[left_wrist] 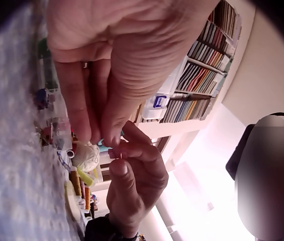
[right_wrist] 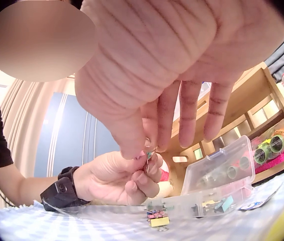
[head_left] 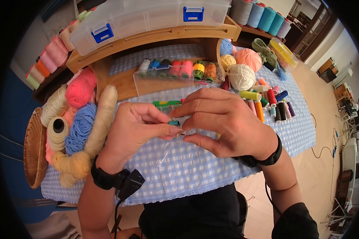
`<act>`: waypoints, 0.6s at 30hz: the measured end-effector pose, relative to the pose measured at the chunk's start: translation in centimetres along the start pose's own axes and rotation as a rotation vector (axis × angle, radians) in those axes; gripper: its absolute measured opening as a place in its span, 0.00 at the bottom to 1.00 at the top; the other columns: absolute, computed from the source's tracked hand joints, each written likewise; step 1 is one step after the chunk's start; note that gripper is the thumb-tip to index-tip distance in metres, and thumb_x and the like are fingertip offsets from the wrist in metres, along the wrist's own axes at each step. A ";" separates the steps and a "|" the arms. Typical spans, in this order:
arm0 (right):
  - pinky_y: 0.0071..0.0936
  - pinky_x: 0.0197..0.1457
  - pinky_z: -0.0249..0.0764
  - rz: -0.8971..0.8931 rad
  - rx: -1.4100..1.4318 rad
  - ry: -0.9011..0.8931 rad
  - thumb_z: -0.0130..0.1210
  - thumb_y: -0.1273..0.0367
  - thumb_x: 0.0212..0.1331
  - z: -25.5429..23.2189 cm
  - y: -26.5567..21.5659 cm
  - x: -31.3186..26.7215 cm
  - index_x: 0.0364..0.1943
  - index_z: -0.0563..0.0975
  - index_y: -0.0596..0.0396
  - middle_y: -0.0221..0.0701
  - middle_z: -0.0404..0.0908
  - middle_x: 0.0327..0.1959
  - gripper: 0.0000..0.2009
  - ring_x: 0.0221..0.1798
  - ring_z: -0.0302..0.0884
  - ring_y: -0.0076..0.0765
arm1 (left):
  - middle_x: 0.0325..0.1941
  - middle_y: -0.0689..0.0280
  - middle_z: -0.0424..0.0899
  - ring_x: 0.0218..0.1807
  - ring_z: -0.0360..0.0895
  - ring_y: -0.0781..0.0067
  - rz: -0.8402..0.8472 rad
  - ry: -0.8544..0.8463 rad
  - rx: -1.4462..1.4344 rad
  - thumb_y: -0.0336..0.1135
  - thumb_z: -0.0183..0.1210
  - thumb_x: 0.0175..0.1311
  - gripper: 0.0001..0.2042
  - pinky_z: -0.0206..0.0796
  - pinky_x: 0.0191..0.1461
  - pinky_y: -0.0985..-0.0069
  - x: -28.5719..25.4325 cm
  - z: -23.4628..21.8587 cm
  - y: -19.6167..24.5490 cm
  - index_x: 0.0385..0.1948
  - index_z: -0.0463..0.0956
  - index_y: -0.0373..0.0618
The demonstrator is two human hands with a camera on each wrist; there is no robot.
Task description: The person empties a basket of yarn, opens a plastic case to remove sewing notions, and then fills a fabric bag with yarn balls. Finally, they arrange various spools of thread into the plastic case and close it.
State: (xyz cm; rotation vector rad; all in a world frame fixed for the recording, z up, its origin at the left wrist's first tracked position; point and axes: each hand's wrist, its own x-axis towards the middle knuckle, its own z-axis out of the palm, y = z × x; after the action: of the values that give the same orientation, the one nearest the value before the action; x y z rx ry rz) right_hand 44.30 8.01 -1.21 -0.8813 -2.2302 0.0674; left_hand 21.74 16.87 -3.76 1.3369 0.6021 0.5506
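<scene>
Close over the checked cloth, both hands meet at a small teal binder clip (head_left: 174, 123) with wire handles. My left hand (head_left: 133, 123) pinches the clip between thumb and fingers. From the other side, the thumb and index finger of my right hand (head_left: 227, 121) pinch at its wire handle (right_wrist: 148, 142), while the other right fingers stay extended. The fingers cover much of the clip. Below the hands in the right wrist view, a low clear plastic box (right_wrist: 182, 205) holds small clips, its lid (right_wrist: 222, 165) raised. A yellow binder clip (right_wrist: 159, 221) shows at its near side.
Yarn skeins (head_left: 80, 129) and a wicker basket (head_left: 34, 147) lie at left. Yarn balls (head_left: 242, 77) and loose thread spools (head_left: 272, 97) are at right. Behind stands a wooden shelf (head_left: 155, 38) bearing a large clear case (head_left: 147, 20). A green tool (head_left: 166, 103) lies behind the hands.
</scene>
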 end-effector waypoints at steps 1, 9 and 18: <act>0.40 0.49 0.79 0.004 -0.019 -0.008 0.69 0.70 0.49 0.0 0.0 0.0 0.36 0.82 0.55 0.30 0.84 0.43 0.11 0.47 0.80 0.42 | 0.34 0.52 0.89 0.36 0.89 0.68 -0.004 -0.017 -0.008 0.21 0.70 0.61 0.06 0.83 0.40 0.77 0.0 0.0 0.0 0.35 0.81 0.32; 0.38 0.44 0.78 0.076 0.116 -0.017 0.69 0.72 0.51 0.2 0.4 -0.2 0.37 0.82 0.56 0.33 0.84 0.35 0.10 0.42 0.80 0.45 | 0.35 0.55 0.89 0.36 0.88 0.70 0.085 -0.017 -0.021 0.19 0.69 0.59 0.06 0.82 0.40 0.77 0.1 -0.4 0.2 0.33 0.80 0.36; 0.23 0.40 0.75 0.496 0.345 0.105 0.71 0.72 0.58 -1.1 0.1 -0.4 0.36 0.84 0.58 0.29 0.88 0.36 0.06 0.39 0.84 0.25 | 0.35 0.60 0.89 0.35 0.86 0.76 0.110 0.064 -0.019 0.21 0.69 0.59 0.07 0.77 0.35 0.79 0.1 -0.7 0.6 0.35 0.79 0.40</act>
State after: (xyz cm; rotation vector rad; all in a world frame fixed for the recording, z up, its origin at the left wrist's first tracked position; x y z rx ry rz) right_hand 45.27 7.61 -0.67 -1.1845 -1.7843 0.6027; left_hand 21.31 17.56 -3.30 1.3442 0.5766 0.6888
